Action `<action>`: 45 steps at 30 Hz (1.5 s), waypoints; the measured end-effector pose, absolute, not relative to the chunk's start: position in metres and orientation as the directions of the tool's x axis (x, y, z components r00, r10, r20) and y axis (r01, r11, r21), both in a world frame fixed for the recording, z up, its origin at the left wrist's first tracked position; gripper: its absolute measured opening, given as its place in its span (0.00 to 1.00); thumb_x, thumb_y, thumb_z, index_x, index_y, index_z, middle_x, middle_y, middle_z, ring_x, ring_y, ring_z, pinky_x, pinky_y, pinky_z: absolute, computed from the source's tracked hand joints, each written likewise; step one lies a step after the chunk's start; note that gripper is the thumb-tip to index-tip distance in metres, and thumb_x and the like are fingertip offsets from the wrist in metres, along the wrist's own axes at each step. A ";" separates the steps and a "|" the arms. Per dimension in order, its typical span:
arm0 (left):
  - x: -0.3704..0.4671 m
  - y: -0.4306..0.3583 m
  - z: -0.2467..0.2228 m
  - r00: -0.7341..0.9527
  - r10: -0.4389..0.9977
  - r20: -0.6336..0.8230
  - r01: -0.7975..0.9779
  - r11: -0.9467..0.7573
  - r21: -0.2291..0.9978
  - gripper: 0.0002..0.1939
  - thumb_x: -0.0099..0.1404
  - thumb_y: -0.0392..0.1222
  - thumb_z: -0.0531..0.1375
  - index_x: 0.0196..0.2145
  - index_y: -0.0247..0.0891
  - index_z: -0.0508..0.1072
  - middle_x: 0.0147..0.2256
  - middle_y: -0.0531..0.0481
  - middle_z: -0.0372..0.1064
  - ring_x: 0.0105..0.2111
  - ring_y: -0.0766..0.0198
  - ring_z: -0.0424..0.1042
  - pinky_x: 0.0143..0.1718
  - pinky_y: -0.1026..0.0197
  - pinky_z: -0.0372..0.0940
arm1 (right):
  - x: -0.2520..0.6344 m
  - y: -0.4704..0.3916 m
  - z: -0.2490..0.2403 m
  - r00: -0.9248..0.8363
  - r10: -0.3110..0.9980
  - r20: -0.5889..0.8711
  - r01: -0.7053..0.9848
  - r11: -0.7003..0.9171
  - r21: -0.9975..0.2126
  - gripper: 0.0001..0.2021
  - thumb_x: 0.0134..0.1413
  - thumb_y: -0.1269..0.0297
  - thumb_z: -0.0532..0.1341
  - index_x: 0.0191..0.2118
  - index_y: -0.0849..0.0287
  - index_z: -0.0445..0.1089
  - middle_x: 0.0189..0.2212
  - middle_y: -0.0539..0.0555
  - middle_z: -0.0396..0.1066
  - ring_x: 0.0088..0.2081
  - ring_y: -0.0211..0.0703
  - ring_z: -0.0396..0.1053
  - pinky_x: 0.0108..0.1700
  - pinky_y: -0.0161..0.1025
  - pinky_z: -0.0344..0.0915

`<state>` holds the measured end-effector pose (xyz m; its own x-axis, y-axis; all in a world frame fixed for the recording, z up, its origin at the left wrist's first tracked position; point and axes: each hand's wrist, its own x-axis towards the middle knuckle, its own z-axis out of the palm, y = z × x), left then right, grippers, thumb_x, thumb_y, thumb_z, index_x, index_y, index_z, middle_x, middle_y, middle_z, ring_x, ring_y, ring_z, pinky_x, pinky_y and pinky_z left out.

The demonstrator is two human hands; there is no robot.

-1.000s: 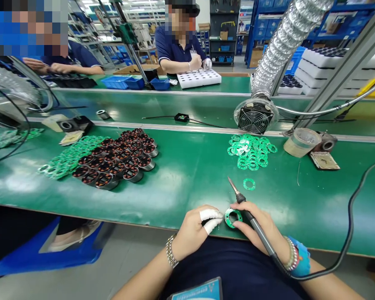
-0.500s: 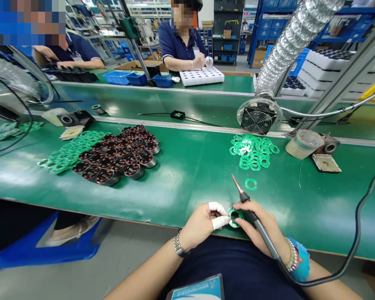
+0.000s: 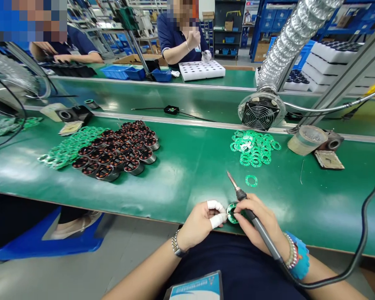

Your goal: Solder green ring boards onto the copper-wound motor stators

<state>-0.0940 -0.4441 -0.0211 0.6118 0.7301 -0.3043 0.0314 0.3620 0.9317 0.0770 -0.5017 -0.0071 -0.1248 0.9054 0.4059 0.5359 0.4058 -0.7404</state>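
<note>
Near the table's front edge, a green ring-shaped circuit board (image 3: 231, 214) with a dark centre sits between my hands. My left hand (image 3: 203, 221), thumb and forefinger wrapped in white tape, pinches its left edge. My right hand (image 3: 262, 221) carries a soldering iron (image 3: 262, 235), its tip pointing up and away over the table. The thumb and fingertips of that same hand also touch the board's right side. Whether another part lies beneath the board is hidden. A single loose ring board (image 3: 251, 180) lies just beyond, below a pile of similar boards (image 3: 253, 148).
Wound motor stators (image 3: 115, 152) stand grouped left of centre, beside more ring boards (image 3: 71, 146). A fume fan (image 3: 258, 115) with a foil duct hangs over the back edge. At right are a tub (image 3: 306, 140) and a sponge tray (image 3: 329, 160). The iron's cable (image 3: 362, 216) loops right. Co-workers sit opposite.
My right hand has shifted slightly, and the soldering iron's tip has moved a little left and up. The ring board is tilted differently. The co-worker opposite has raised a hand.
</note>
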 end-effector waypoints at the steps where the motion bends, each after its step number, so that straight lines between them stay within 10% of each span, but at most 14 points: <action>1: -0.094 -0.444 -0.022 0.608 0.730 -0.313 0.042 0.364 0.930 0.09 0.51 0.41 0.64 0.24 0.34 0.69 0.23 0.52 0.66 0.25 0.68 0.66 0.29 0.64 0.65 | 0.080 -0.504 -0.005 -0.108 0.905 0.412 0.535 0.402 -0.743 0.08 0.53 0.74 0.56 0.38 0.55 0.64 0.31 0.53 0.67 0.36 0.43 0.66 0.38 0.40 0.65; 45: -0.099 -0.443 -0.024 0.625 0.707 -0.332 0.081 0.364 0.928 0.05 0.52 0.37 0.61 0.25 0.33 0.67 0.24 0.50 0.67 0.26 0.67 0.67 0.32 0.63 0.63 | 0.115 -0.514 0.016 -0.194 0.908 0.372 0.543 0.415 -0.730 0.12 0.55 0.74 0.57 0.45 0.56 0.67 0.31 0.53 0.73 0.34 0.40 0.71 0.38 0.37 0.69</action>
